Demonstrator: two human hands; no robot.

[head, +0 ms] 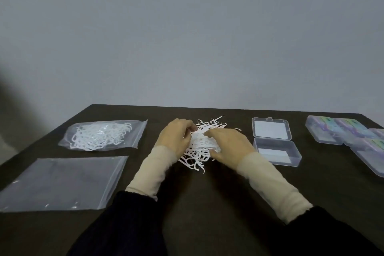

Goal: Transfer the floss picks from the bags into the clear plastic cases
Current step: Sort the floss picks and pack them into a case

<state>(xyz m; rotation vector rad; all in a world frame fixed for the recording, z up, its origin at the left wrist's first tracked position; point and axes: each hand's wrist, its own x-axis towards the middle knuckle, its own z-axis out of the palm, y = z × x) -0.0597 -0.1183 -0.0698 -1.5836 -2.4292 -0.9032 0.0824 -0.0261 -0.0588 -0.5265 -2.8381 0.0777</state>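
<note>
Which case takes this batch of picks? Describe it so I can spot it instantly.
Start at the loose pile of floss picks mid-table, where both hands work. Just right of it sits the open clear case, lid flipped back toward the wall, no picks in it. The closed cases further right show coloured contents.

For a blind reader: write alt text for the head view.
Both hands, left and right, gather a loose pile of floss picks on a dark table. Left lie a full bag and an empty bag; right, an open case and closed cases.
</note>
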